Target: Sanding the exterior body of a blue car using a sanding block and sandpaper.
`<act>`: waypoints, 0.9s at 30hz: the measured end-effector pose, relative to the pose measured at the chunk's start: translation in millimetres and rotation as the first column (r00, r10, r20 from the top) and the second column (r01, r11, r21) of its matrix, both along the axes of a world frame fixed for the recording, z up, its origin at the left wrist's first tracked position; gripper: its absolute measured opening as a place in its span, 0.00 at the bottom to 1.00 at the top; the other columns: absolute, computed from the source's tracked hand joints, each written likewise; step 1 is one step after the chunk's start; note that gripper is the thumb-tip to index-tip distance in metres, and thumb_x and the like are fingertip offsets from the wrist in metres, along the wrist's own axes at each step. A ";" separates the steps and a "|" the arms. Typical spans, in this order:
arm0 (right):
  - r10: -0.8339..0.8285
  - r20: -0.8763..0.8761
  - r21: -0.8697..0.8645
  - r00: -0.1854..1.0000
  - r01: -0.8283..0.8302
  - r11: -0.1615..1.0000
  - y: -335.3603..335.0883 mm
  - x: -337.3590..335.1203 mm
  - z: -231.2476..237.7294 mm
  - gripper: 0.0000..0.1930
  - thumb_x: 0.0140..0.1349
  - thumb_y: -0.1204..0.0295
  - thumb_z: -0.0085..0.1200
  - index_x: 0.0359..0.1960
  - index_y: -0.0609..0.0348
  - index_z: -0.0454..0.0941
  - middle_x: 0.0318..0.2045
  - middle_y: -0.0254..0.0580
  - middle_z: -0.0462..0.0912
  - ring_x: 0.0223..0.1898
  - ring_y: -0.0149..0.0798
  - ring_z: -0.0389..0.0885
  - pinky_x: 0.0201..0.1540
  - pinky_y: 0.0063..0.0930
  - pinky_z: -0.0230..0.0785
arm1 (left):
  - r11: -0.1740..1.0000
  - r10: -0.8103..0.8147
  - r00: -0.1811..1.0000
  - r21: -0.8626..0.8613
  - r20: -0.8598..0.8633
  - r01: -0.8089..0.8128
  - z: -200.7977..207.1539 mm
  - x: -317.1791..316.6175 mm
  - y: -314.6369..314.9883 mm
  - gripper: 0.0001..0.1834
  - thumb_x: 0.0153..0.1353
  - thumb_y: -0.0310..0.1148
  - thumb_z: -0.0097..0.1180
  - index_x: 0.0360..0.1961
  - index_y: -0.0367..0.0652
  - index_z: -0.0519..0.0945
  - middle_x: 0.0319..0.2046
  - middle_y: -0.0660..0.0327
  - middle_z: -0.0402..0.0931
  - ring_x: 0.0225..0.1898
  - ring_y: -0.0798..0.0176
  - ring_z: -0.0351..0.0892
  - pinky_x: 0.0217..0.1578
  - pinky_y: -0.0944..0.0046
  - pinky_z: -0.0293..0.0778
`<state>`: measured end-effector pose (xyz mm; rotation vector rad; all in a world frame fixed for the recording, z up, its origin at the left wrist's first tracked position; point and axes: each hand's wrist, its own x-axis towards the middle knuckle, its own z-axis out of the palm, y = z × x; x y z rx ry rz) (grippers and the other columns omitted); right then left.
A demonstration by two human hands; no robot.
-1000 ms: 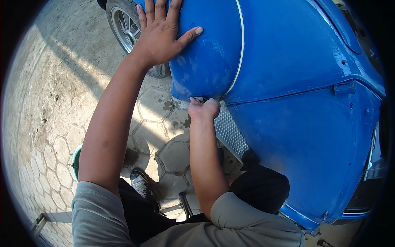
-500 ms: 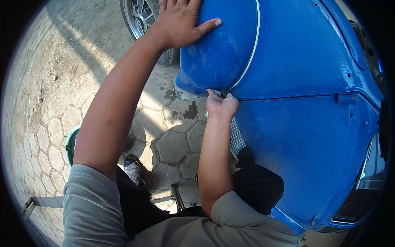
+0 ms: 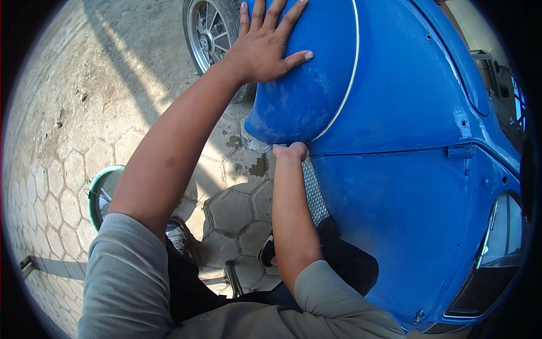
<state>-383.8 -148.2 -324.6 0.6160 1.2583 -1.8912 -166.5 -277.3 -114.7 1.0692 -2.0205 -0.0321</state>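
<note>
My left hand (image 3: 270,51) lies flat on the blue car fender (image 3: 299,104), fingers spread and thumb stretched to the right. At the fender's lower rear corner is my right hand (image 3: 291,152), with its fingers curled in against the edge. Those fingertips are mostly hidden, and so is whatever they hold. A pale trim strip (image 3: 352,70) curves along the seam between fender and body. The fender paint has dull, lighter patches. Close to my right wrist, the blue door (image 3: 389,220) meets the body at a dark gap.
A spoked wheel (image 3: 206,42) stands beyond my left forearm. Under the door edge runs a textured silver running board (image 3: 315,192). A green-rimmed bucket (image 3: 95,189) sits on the hexagonal paving (image 3: 230,212) to the left. A dark metal leg (image 3: 233,278) shows between my legs.
The view has shifted slightly. My right hand has turned and tucked its fingers in at the fender corner; a small greyish piece seen at its fingertips before is now hidden. My left hand's fingers show more spread.
</note>
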 end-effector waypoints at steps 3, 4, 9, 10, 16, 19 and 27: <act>0.047 -0.027 0.051 0.999 -0.046 0.998 30.5 33.0 44.5 0.31 0.89 0.61 0.34 0.85 0.67 0.63 0.87 0.56 0.64 0.87 0.54 0.64 0.91 0.59 0.50 | 0.997 0.030 0.998 0.074 0.063 -0.035 -17.7 9.4 1.2 0.63 0.75 0.67 0.62 0.95 0.53 0.38 0.93 0.41 0.28 0.91 0.21 0.23 0.87 0.20 0.29; -0.002 -0.052 -0.012 0.999 0.001 1.000 38.3 44.1 66.4 0.32 0.89 0.61 0.34 0.86 0.69 0.58 0.89 0.57 0.59 0.89 0.53 0.58 0.93 0.57 0.44 | 0.996 0.023 0.998 0.079 0.062 -0.028 -16.6 9.1 1.8 0.63 0.75 0.67 0.62 0.95 0.53 0.38 0.93 0.41 0.28 0.91 0.21 0.23 0.87 0.20 0.29; -0.034 -0.311 -0.039 0.950 0.023 0.999 24.6 70.9 55.5 0.32 0.90 0.61 0.36 0.85 0.72 0.60 0.88 0.53 0.62 0.88 0.46 0.61 0.92 0.49 0.46 | 0.998 -0.017 1.000 0.067 0.027 0.015 0.3 5.1 3.8 0.64 0.74 0.64 0.65 0.95 0.52 0.40 0.93 0.40 0.29 0.91 0.20 0.23 0.86 0.20 0.29; -0.050 -0.262 0.029 0.964 0.060 0.998 16.1 63.8 38.3 0.31 0.89 0.61 0.36 0.83 0.71 0.64 0.86 0.53 0.66 0.85 0.47 0.67 0.89 0.50 0.53 | 0.997 0.001 0.999 0.077 0.036 -0.004 -2.3 3.2 3.4 0.64 0.73 0.63 0.66 0.95 0.52 0.41 0.93 0.39 0.29 0.91 0.20 0.23 0.86 0.20 0.29; -0.222 -0.027 0.060 0.975 0.223 0.973 -3.5 33.7 -21.0 0.28 0.86 0.64 0.41 0.75 0.75 0.76 0.76 0.56 0.81 0.71 0.51 0.85 0.77 0.45 0.76 | 0.990 -0.017 1.000 -0.140 -0.021 0.014 -15.2 -2.4 -11.3 0.62 0.75 0.74 0.61 0.95 0.65 0.41 0.95 0.48 0.28 0.92 0.27 0.18 0.86 0.21 0.25; -0.099 -0.050 0.101 0.994 0.103 0.989 6.4 73.4 8.7 0.30 0.89 0.61 0.39 0.78 0.75 0.73 0.80 0.57 0.77 0.75 0.53 0.80 0.81 0.47 0.70 | 0.994 -0.020 0.999 -0.104 0.029 0.023 -32.0 16.1 -12.4 0.62 0.75 0.72 0.63 0.95 0.63 0.41 0.94 0.44 0.28 0.91 0.21 0.20 0.85 0.18 0.26; -0.205 -0.358 0.119 0.911 0.262 0.958 -16.1 90.2 3.0 0.31 0.94 0.59 0.37 0.81 0.77 0.68 0.80 0.62 0.75 0.79 0.50 0.76 0.82 0.40 0.63 | 0.996 -0.053 0.998 -0.076 0.039 0.055 -10.3 1.0 -12.2 0.61 0.78 0.71 0.61 0.95 0.58 0.41 0.93 0.38 0.27 0.90 0.18 0.18 0.84 0.17 0.25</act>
